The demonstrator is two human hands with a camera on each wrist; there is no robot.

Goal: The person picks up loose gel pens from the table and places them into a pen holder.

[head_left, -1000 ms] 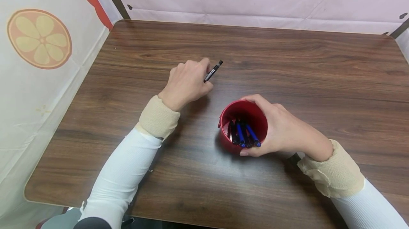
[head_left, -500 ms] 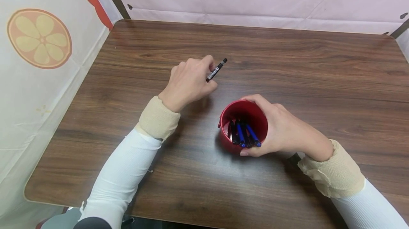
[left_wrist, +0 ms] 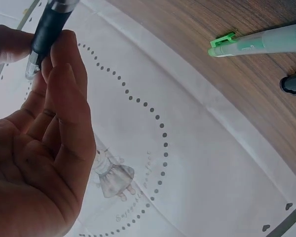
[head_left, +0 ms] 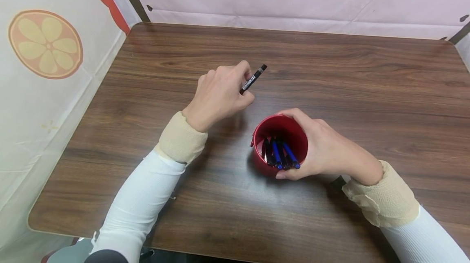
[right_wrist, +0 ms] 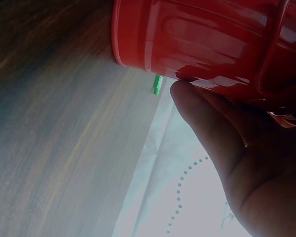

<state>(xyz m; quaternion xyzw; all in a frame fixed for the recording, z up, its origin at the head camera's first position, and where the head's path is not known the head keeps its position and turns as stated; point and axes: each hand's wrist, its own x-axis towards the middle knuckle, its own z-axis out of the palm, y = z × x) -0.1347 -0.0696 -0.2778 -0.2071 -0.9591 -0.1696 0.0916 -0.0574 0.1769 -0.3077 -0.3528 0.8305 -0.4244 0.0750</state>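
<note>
My left hand (head_left: 245,85) pinches a black pen (head_left: 257,76) between thumb and fingertips, just above the wooden table (head_left: 367,83), up and left of a red cup (head_left: 257,128). In the left wrist view the pen (left_wrist: 52,22) stands between my fingers (left_wrist: 64,74). My right hand (head_left: 323,149) wraps round the right side of the cup, which holds several blue and black pens (head_left: 282,155). The right wrist view shows the cup's red wall (right_wrist: 197,39) with my fingers (right_wrist: 212,123) against it.
A green pen (left_wrist: 256,43) and a black pen tip (left_wrist: 293,84) lie on the table in the left wrist view; the head view does not show them. Pale printed cloth screens (head_left: 47,51) stand behind and to the left of the table.
My left hand has carried the black pen a little to the right and away from me, with its tip raised further. The right hand and the cup have not moved.
</note>
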